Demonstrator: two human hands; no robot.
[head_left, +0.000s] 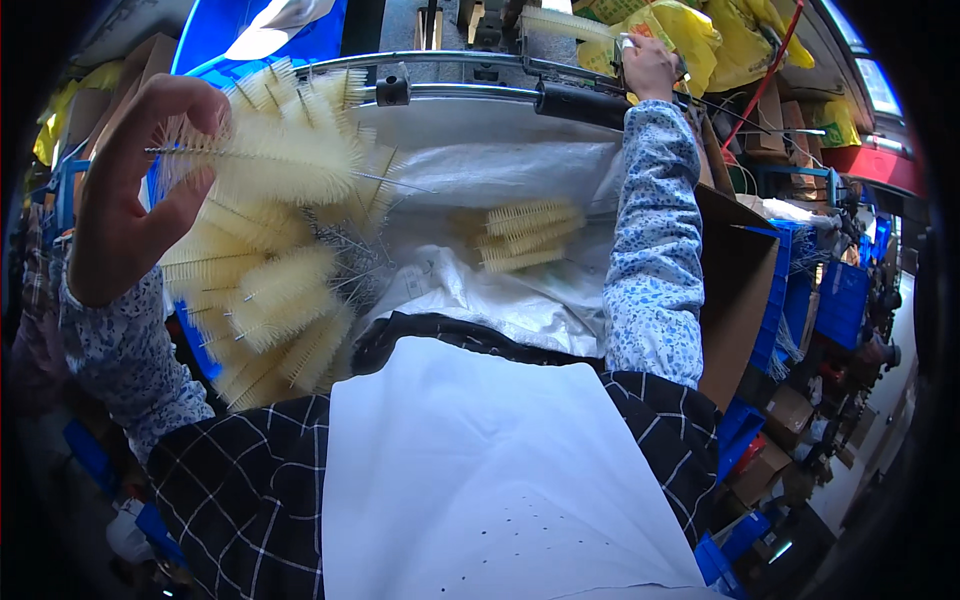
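It is unclear whether the left hand (122, 200), curled about a pale brush (290, 160), or the right hand (649, 72) grips anything. Piled brushes (285, 290) cover part of a blue bin (322, 45).

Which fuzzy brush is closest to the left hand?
The pale brush lying sideways between the thumb and fingertips of the left hand, its twisted wire pointing toward the palm. The other brushes are outside that gap.
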